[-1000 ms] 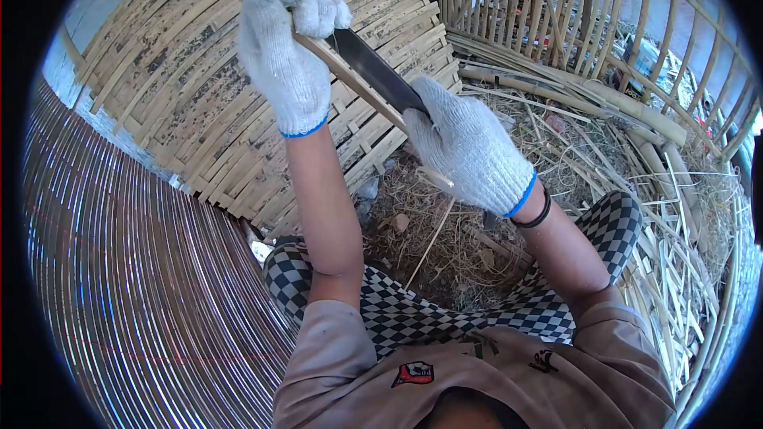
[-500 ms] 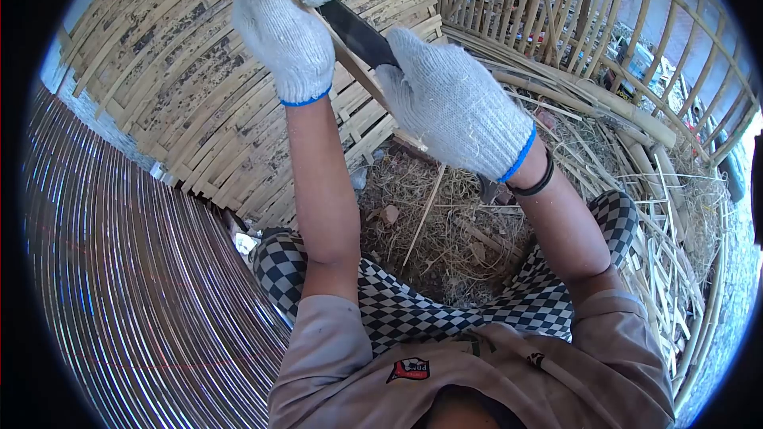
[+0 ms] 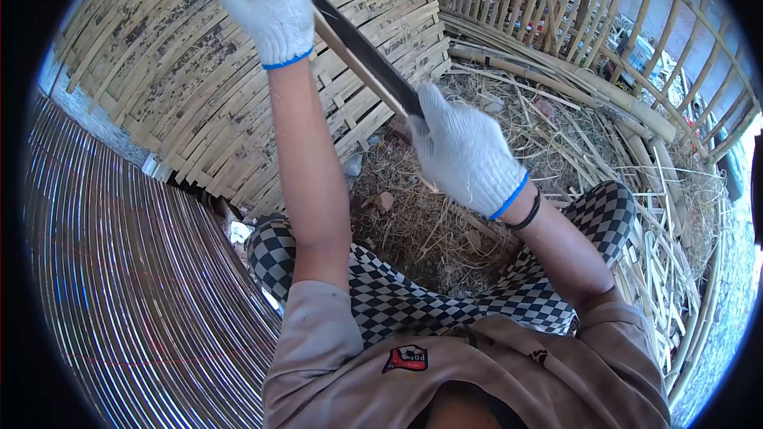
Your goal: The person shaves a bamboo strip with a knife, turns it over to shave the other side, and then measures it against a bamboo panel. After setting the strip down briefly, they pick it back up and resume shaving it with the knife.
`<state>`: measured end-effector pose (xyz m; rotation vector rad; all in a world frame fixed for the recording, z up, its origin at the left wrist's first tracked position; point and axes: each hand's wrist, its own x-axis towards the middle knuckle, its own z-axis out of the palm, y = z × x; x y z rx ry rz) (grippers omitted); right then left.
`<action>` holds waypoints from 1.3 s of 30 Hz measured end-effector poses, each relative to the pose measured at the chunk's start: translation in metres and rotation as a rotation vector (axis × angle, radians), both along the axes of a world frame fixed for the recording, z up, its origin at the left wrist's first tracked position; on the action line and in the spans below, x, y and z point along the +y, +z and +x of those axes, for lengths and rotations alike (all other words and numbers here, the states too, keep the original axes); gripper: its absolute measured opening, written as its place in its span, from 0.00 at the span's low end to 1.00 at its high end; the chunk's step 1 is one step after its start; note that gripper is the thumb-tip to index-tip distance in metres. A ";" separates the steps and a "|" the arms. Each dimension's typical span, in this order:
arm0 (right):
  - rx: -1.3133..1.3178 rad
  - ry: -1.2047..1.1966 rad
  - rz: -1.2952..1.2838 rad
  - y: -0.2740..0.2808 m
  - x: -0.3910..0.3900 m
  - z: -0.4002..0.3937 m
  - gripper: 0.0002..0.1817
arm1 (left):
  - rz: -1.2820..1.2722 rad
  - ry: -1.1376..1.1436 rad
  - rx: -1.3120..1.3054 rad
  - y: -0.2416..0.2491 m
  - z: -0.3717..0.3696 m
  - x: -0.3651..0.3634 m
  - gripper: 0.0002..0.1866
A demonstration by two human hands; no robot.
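My left hand (image 3: 266,8), in a white knit glove, is closed around a bamboo strip (image 3: 362,71) near the top edge. Part of its grip is cut off by the frame. Lower and to the right, my gloved right hand (image 3: 469,155) is wrapped round the near end of a long dark blade (image 3: 358,40). Blade and strip lie side by side, slanting from upper left to lower right. The blade's far end reaches my left glove. Beneath my right hand the strip's lower end sticks out.
A woven bamboo panel (image 3: 191,71) stands behind my left hand. Corrugated sheeting (image 3: 151,270) fills the left side. Dry shavings (image 3: 421,222) cover the ground between my checkered legs (image 3: 397,294). Bamboo poles (image 3: 580,83), loose strips and a slatted bamboo fence (image 3: 548,8) are at the right.
My right hand has moved down and right, towards my body, and more of the blade shows. My left hand has shifted slightly up and left, still gripping the strip.
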<state>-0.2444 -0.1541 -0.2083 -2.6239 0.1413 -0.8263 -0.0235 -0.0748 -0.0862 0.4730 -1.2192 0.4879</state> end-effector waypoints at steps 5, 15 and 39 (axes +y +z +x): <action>-0.024 0.006 0.036 0.000 0.001 -0.005 0.11 | -0.062 -0.222 0.103 0.003 0.016 -0.007 0.20; -0.080 0.002 -0.009 0.025 -0.003 0.030 0.10 | 0.012 -0.406 -0.009 0.006 0.024 -0.011 0.22; -0.188 0.065 -0.087 0.013 -0.016 0.050 0.09 | 0.144 -0.006 -0.260 0.009 -0.022 0.003 0.20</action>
